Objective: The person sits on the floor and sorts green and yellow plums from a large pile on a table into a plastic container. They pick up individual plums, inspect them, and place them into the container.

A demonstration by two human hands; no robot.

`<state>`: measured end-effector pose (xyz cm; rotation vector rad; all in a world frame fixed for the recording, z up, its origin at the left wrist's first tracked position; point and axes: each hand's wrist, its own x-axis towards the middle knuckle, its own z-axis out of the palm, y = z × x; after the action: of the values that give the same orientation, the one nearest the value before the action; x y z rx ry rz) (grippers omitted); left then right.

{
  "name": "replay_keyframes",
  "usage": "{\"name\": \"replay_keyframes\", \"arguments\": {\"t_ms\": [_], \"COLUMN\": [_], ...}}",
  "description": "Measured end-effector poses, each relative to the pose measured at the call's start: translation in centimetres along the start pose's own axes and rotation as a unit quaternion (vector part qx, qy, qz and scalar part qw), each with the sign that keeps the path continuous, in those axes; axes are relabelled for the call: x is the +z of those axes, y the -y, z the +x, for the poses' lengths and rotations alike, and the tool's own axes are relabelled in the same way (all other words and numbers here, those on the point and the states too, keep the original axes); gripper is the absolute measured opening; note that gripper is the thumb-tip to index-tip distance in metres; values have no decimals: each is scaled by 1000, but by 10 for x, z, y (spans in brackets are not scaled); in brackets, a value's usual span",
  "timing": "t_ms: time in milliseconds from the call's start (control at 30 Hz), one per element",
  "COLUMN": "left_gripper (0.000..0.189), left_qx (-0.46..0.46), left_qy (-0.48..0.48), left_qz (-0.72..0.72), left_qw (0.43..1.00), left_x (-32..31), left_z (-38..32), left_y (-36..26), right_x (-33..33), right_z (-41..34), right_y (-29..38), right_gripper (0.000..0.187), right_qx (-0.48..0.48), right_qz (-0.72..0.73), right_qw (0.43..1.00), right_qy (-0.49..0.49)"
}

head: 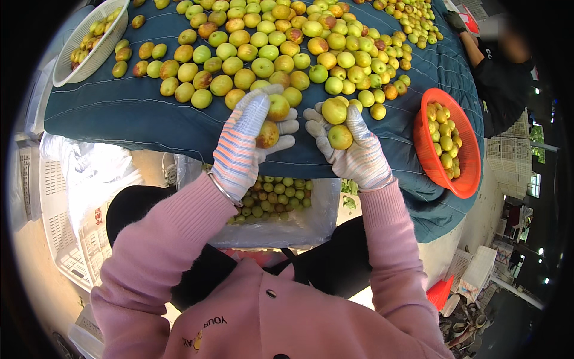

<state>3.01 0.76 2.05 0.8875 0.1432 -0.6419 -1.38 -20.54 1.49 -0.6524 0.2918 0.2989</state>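
Note:
Striped knit gloves cover both of my hands. My left hand (251, 130) holds two fruits, a yellow-green jujube (278, 107) above a browner jujube (267, 134), between thumb and fingers. Across a small gap, my right hand (347, 143) is curled palm up around two more, an upper yellow jujube (334, 111) and a lower yellow jujube (340, 137). Both hands are over the near edge of a padded dark blue-green cloth (179, 130). Just beyond them spreads a large heap of green, yellow and red-brown jujubes (262, 67).
A red plastic basket (468, 179) with jujubes stands at right, a white basket (96, 67) at far left. Below the table edge, a plastic-lined container (323, 220) holds more fruit. White crates (58, 211) stand at left. Another person (502, 80) is at the right side.

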Motion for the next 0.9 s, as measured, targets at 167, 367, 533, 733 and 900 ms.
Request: {"name": "replay_keyframes", "arguments": {"t_ms": [167,367,533,733,900], "left_gripper": [39,40,43,39,55], "left_qx": [281,408,472,296,-44], "left_qy": [28,50,71,78,134], "left_qz": [279,540,465,325,248], "left_qw": [918,734,746,895,958], "left_x": [11,18,20,15,9], "left_z": [14,18,14,-9,-28], "left_y": [11,16,13,16,37], "right_x": [15,23,24,-6,-35], "right_z": [9,2,-9,-58,-98], "right_y": [-43,-36,-19,72,122], "right_gripper": [64,85,82,71,87], "right_qx": [20,58,1,-220,-389], "right_qz": [121,233,264,266,366], "right_qw": [985,969,963,926,845], "right_qy": [125,56,54,151,38]}}
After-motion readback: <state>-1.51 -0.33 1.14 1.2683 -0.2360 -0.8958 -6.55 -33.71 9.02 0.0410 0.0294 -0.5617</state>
